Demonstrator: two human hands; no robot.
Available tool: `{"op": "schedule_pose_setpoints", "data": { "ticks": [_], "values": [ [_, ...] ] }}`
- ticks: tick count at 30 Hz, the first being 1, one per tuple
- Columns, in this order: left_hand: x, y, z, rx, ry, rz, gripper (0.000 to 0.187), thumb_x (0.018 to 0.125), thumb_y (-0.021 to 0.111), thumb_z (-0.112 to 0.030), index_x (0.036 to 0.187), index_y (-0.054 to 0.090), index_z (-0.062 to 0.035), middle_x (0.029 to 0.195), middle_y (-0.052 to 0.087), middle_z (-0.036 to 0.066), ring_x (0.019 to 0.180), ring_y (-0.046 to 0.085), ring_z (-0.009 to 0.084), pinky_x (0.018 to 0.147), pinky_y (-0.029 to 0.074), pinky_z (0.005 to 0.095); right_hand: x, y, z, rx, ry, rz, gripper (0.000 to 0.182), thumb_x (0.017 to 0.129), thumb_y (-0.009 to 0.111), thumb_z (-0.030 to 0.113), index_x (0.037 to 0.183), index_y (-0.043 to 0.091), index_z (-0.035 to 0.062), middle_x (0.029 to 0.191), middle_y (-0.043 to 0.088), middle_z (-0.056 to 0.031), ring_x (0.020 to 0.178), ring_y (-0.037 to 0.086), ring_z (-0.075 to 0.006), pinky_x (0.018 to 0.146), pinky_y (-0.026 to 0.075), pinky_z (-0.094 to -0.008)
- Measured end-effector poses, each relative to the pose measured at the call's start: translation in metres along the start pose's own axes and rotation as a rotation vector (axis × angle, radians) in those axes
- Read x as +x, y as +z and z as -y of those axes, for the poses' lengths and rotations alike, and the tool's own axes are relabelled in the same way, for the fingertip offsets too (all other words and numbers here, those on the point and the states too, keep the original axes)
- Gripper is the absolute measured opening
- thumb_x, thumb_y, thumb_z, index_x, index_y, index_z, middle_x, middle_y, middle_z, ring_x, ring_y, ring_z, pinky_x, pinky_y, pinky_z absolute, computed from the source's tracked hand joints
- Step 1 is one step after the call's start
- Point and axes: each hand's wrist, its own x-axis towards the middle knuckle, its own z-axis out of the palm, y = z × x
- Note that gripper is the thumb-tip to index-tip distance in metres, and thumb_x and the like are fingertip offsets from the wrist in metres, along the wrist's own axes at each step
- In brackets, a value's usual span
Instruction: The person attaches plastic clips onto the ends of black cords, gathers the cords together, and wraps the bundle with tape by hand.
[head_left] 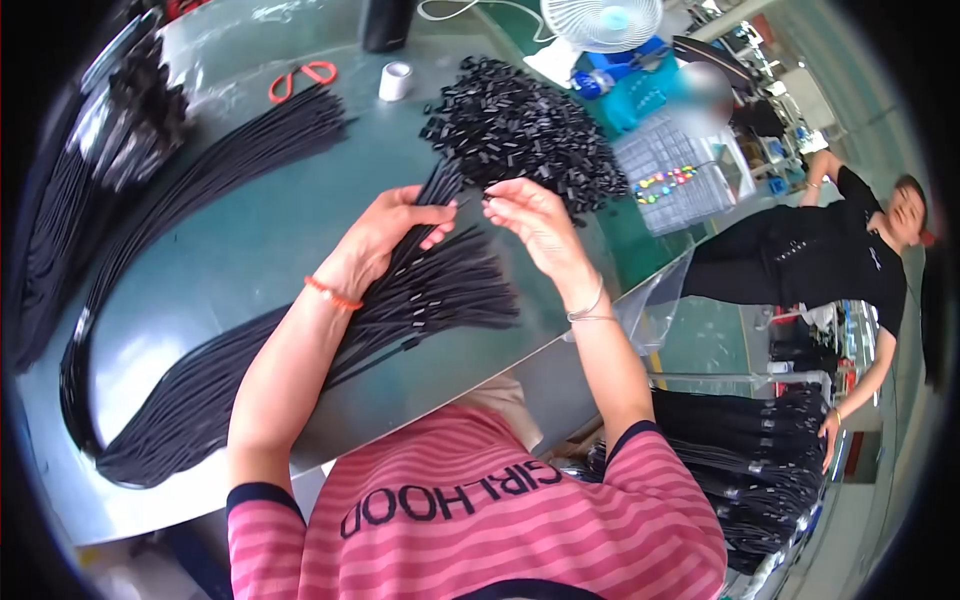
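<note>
My left hand (392,228) is closed round a bundle of thin black cords (436,190), with the thumb across one cord whose end points right. Just right of it, my right hand (538,222) pinches a small black piece (488,197), perhaps one of the short tubes. A small gap separates the fingertips of both hands. Below them, more black cords (440,290) fan out on the table, some with small shiny black pieces on them. Beyond my hands lies a heap of short black pieces (520,125).
Red-handled scissors (303,80) and a white spool (396,82) lie on the green table (250,215). Long black cords (215,170) curve along the left. A fan (603,22) stands at the back. To the right, a person in black (810,245) stands near hanging black cords (740,450).
</note>
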Motion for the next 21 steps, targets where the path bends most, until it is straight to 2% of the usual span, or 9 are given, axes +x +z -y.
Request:
{"op": "schedule_pose_setpoints", "data": {
  "ticks": [5,7,10,11,14,15,18,21],
  "values": [
    [0.0,0.0,0.001,-0.036,-0.033,-0.012,0.011,0.085,0.07,-0.005,0.095,0.066,-0.0017,0.078,0.066,0.004,0.061,0.057,0.0067,0.051,0.045,0.0181,0.001,0.016,0.004,-0.136,-0.028,0.03,0.017,0.093,0.063,0.009,0.108,0.064,0.0012,0.097,0.067,-0.0054,0.09,0.064,-0.0122,0.08,0.052,-0.025],
    [-0.002,0.002,0.0,0.044,-0.017,-0.018,0.011,0.084,0.071,-0.005,0.093,0.066,-0.0016,0.078,0.065,0.005,0.061,0.057,0.0078,0.051,0.044,0.0195,0.001,0.02,0.011,-0.179,-0.045,0.053,0.016,0.093,0.063,0.009,0.107,0.064,0.0012,0.097,0.067,-0.0052,0.09,0.064,-0.0121,0.079,0.052,-0.025],
    [-0.001,0.0,0.0,0.055,-0.012,-0.027,0.011,0.084,0.071,-0.006,0.092,0.065,-0.0016,0.077,0.065,0.005,0.061,0.057,0.0083,0.051,0.044,0.0201,0.002,0.024,0.025,-0.84,-0.178,0.106,0.015,0.093,0.063,0.009,0.106,0.065,0.001,0.096,0.067,-0.0056,0.089,0.065,-0.0121,0.077,0.053,-0.025],
    [0.0,-0.001,0.0,0.029,-0.017,-0.026,0.011,0.083,0.071,-0.006,0.092,0.065,-0.0016,0.077,0.065,0.005,0.062,0.057,0.0083,0.05,0.044,0.0201,0.003,0.021,0.025,-0.839,-0.177,0.11,0.015,0.093,0.063,0.009,0.106,0.065,0.001,0.096,0.067,-0.0056,0.089,0.065,-0.0121,0.077,0.053,-0.025],
    [0.001,-0.002,0.002,-0.01,-0.024,-0.022,0.012,0.083,0.072,-0.006,0.092,0.065,-0.0015,0.077,0.065,0.005,0.062,0.057,0.0084,0.05,0.043,0.02,0.012,0.011,0.026,-0.366,-0.149,-0.068,0.015,0.092,0.064,0.01,0.105,0.065,0.0014,0.093,0.068,-0.0062,0.082,0.065,-0.0124,0.073,0.055,-0.0257],
    [0.001,-0.002,0.002,-0.018,-0.023,-0.017,0.012,0.083,0.072,-0.005,0.092,0.065,-0.0015,0.077,0.065,0.005,0.062,0.057,0.0085,0.05,0.043,0.02,0.01,0.014,0.026,-0.366,-0.148,-0.067,0.015,0.092,0.064,0.01,0.105,0.065,0.0014,0.093,0.068,-0.0062,0.082,0.065,-0.0124,0.073,0.055,-0.0257],
    [0.001,-0.002,0.001,-0.023,-0.018,-0.01,0.012,0.083,0.072,-0.006,0.092,0.065,-0.0016,0.077,0.065,0.005,0.062,0.057,0.0087,0.051,0.043,0.0199,0.005,0.028,0.023,-0.141,0.059,-0.063,0.014,0.092,0.066,0.012,0.102,0.064,0.0023,0.094,0.068,-0.006,0.083,0.066,-0.0127,0.075,0.054,-0.0251],
    [-0.001,-0.001,0.0,-0.017,-0.01,-0.006,0.012,0.083,0.072,-0.006,0.092,0.065,-0.0018,0.077,0.065,0.005,0.062,0.057,0.0089,0.051,0.044,0.0199,0.008,0.026,0.017,-0.097,0.074,-0.031,0.015,0.092,0.066,0.014,0.101,0.063,0.0027,0.092,0.068,-0.0045,0.083,0.065,-0.0117,0.074,0.054,-0.0249]
  ]
}}
